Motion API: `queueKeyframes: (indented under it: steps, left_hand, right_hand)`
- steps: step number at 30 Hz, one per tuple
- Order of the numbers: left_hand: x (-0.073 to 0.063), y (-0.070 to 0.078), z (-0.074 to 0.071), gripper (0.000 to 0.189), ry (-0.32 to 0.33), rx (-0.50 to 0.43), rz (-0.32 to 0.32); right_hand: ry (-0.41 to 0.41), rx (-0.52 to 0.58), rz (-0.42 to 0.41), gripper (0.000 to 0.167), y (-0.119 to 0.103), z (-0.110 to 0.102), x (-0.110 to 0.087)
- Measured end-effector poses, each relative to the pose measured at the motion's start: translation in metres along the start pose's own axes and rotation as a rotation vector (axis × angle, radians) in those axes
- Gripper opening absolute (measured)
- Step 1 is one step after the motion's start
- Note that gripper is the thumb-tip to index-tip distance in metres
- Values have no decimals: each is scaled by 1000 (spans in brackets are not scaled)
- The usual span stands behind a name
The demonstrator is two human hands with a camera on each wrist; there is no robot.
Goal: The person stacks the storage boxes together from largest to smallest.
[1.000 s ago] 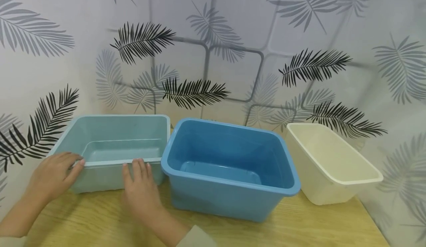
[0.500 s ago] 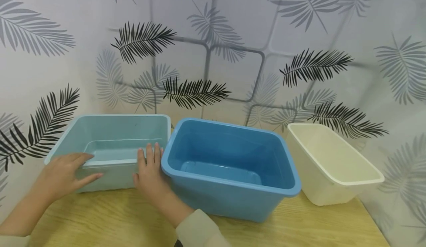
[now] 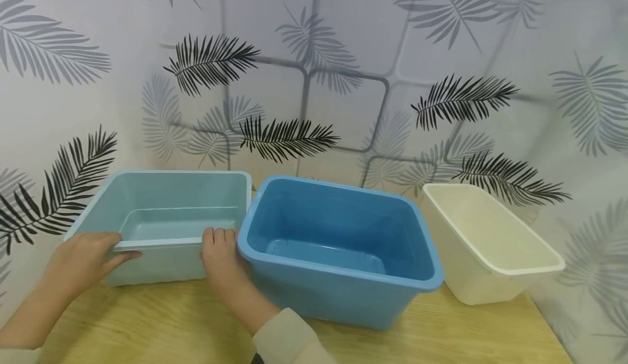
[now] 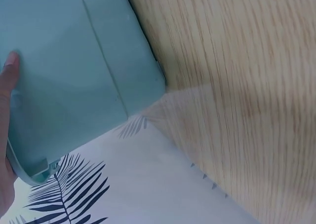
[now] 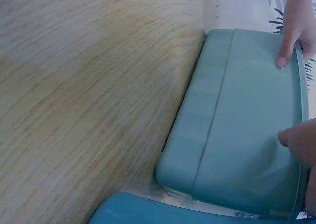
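A pale teal plastic bin [image 3: 162, 263] stands on the left of the wooden table. My left hand [image 3: 78, 263] grips its front rim near the left corner, fingers hooked over the edge and thumb against the outer wall. Near the right front corner, my right hand [image 3: 223, 258] holds the same rim, its fingers folded over it. In the right wrist view the right thumb [image 5: 298, 140] lies on the teal bin's front wall [image 5: 247, 120], while the left hand [image 5: 296, 28] shows at the far end. The left wrist view catches the left thumb [image 4: 9, 75] on that wall.
Close against the teal bin's right side stands a deeper blue bin [image 3: 324, 290]. A cream bin [image 3: 463, 268] sits angled further right near the table's [image 3: 441, 337] right edge. Behind them hangs a leaf-patterned wall covering [image 3: 343, 108].
My right hand has slid right along the teal bin's front rim, and its outstretched fingers have folded over it. The left hand's spread thumb and fingers have drawn in on the rim.
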State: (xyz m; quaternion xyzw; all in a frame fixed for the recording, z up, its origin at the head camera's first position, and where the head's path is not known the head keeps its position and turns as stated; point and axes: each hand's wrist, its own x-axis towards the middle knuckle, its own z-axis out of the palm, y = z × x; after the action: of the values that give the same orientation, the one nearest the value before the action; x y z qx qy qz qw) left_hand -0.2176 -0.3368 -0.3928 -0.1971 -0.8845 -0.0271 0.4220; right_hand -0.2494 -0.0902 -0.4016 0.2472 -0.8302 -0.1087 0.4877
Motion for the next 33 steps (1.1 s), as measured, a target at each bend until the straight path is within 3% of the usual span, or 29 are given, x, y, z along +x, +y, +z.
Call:
queueKeyframes:
  steps: [6, 17, 25, 33]
  left_hand:
    - [-3, -2, -6, 61, -11, 48, -23]
    - [-10, -3, -14, 61, -50, 43, -77]
    - [-10, -6, -16, 61, 50, 49, -24]
    - [-2, -10, -29, 61, 101, 76, 54]
  right_hand:
    - [-31, -13, -44, 10, 2, -8, 1]
    - [-193, 18, -70, 20, -1, -19, 5]
    - [-141, 9, -25, 25, -5, -29, 7]
    - [-332, 21, -32, 18, -8, -43, 14]
